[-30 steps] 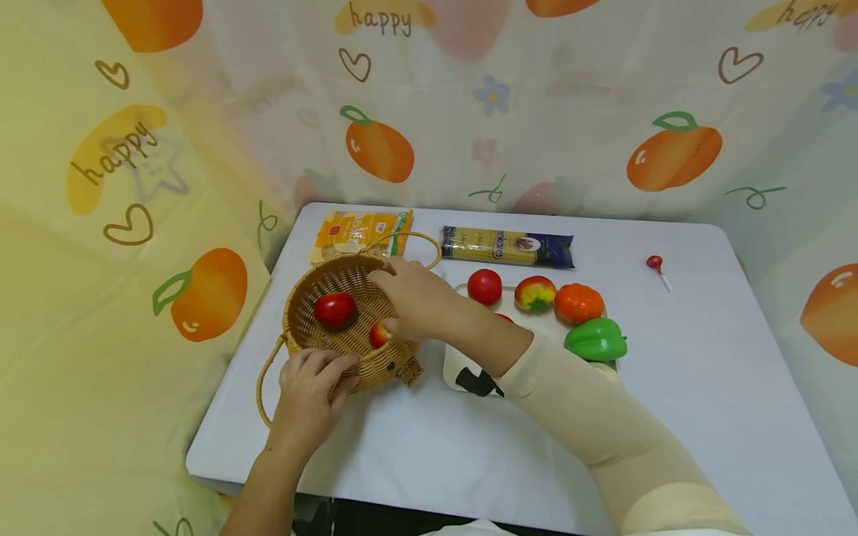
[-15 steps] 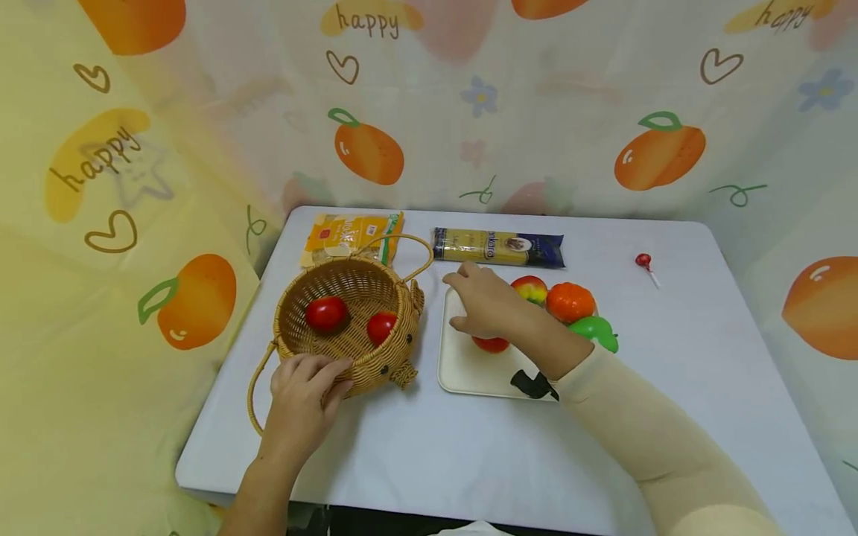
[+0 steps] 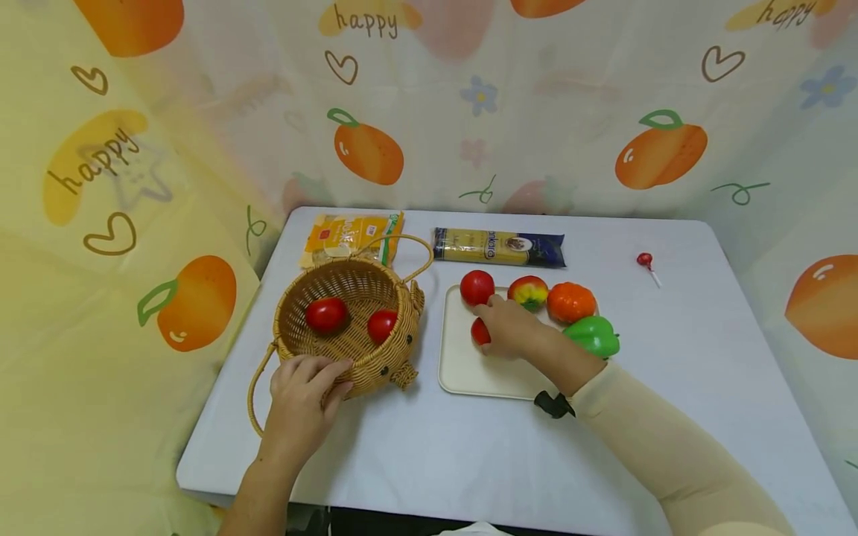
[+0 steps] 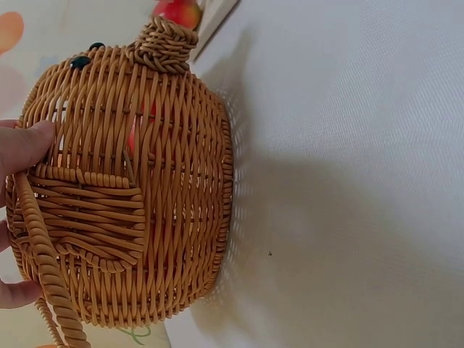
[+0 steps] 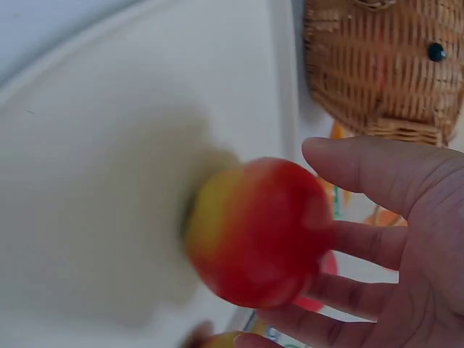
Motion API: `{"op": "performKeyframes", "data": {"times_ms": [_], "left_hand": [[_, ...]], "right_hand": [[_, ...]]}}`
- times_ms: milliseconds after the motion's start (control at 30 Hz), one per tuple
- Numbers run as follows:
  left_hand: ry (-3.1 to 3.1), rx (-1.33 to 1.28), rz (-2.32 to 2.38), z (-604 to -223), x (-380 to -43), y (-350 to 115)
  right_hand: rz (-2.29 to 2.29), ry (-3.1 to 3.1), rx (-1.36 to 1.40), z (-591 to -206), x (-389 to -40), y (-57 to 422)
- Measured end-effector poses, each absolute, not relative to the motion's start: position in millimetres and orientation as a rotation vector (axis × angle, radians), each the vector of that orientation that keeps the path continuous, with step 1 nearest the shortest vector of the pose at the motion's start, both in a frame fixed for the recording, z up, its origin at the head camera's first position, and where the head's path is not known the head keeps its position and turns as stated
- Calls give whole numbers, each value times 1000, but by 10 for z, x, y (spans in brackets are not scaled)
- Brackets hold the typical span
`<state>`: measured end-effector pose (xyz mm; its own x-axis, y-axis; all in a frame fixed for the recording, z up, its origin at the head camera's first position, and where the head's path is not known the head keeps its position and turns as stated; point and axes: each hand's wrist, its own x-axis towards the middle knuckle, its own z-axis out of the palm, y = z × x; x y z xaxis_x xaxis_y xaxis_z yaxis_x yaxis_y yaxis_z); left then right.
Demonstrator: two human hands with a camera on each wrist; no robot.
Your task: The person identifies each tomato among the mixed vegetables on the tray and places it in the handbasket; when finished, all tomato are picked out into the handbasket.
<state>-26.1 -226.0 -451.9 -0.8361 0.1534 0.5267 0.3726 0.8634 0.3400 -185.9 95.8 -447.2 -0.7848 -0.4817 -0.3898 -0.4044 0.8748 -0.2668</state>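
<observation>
My left hand (image 3: pixel 304 402) grips the near rim of a wicker basket (image 3: pixel 365 376) with an animal face. In the left wrist view, the thumb (image 4: pixel 25 147) lies against the weave near a twisted handle (image 4: pixel 45 261). Inside the basket lie a red oval fruit (image 3: pixel 327 316) and a red round fruit (image 3: pixel 382 326). Over the cream tray (image 3: pixel 469 380), my right hand (image 3: pixel 516 327) is at a red-and-yellow apple (image 5: pixel 264 232). Its fingers extend behind the apple, while the thumb (image 5: pixel 348 163) stands apart from it.
Around the tray's far and right sides sit a red tomato (image 3: pixel 477 287), a red-yellow fruit (image 3: pixel 528 292), an orange pumpkin-like vegetable (image 3: pixel 571 302) and a green bell pepper (image 3: pixel 593 336). Behind are a yellow packet (image 3: pixel 348 234) and a pasta packet (image 3: pixel 499 247). A lollipop (image 3: pixel 646 262) lies right.
My right hand has left the basket, where a red fruit now lies uncovered, and moved right, then down to the apple on the tray. The left hand stays on the rim.
</observation>
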Motion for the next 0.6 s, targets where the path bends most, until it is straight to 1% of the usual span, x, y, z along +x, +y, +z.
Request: {"op": "performKeyframes", "data": {"times_ms": [167, 600], "left_hand": [[-2531, -387, -603, -4518, -259, -2258], [-2527, -389, -596, -4520, -262, -2258]], "right_hand": [[-227, 2611, -665, -4550, -1840, 973], [-325, 2619, -653, -4565, -1826, 992]]}}
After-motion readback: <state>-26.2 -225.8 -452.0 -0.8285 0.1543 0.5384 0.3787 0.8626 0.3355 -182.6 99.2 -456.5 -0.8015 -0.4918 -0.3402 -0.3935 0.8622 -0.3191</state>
